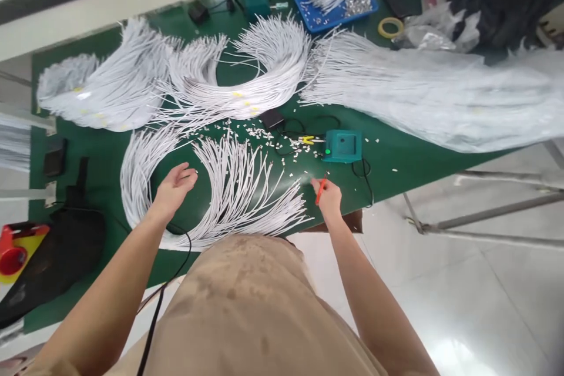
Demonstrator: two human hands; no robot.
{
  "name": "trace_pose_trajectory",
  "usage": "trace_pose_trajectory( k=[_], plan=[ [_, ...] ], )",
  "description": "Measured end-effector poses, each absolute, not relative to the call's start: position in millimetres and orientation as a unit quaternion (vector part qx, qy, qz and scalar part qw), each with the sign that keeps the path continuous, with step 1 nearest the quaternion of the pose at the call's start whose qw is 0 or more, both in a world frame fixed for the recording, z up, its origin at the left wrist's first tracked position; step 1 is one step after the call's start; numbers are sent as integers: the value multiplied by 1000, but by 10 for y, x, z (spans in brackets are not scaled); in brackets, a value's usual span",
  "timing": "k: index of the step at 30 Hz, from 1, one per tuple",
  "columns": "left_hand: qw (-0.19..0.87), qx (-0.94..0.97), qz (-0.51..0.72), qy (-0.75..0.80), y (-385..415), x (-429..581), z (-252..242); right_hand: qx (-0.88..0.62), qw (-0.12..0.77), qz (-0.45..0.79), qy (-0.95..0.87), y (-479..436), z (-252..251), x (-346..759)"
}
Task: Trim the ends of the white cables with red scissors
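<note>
1. L hand (pixel 176 188) is half open, w/ fingers loosely bent and, as it seems, empty; it is over the middle of the curved wire bundle (if the wrist touches the wires, I cannot tell).
2. R hand (pixel 329 197) is closed around a thin orange tool (pixel 321 192), near the wire ends on the right.
3. The wire bundle (pixel 227 188) lies on the table just before the person's body: white wires, bent in a big loop, ends spread like a fan.
4. The table (pixel 383 179) is green. Behind the bundle are scattered small white pcs (pixel 259 134) and, to their right, a teal box (pixel 342 145).
5. Farther back are more wire bundles (pixel 264 79), a blue tray (pixel 308 22) and a yellow tape roll (pixel 390 27).
6. Pale, shiny floor (pixel 476 288) is visible at right.
</note>
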State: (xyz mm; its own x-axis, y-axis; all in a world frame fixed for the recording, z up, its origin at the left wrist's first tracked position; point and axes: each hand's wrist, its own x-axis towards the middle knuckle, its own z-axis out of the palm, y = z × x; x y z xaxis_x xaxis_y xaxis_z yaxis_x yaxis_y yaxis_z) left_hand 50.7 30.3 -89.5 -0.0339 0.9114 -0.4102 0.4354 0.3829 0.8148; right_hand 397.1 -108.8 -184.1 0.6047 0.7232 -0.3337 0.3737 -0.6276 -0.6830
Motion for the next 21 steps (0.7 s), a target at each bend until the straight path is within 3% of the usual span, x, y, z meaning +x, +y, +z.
trace_pose_trajectory(
  k=[1, 4, 9, 13, 21],
  plan=[
    [497, 506, 209, 673, 250, 521, -965, -879, 193, 267, -346, -1258, -1932, 4069],
    [547, 542, 69, 634, 43, 661, -1143, -906, 118, 231, -336, -1645, -2142, 4205],
    [536, 661, -131, 508, -210, 1088, -1388, -915, 91, 186, -346, -1798, -2364, 4115],
    [460, 749, -164, 447, -255, 1382, -1618, -923, 77, 139, -351, -1781, -2478, 4058],
    [346, 753, -262, 495, -294, 1607, -1991, -918, 73, 71, -383, -1846, -2573, 4044]
  ],
)
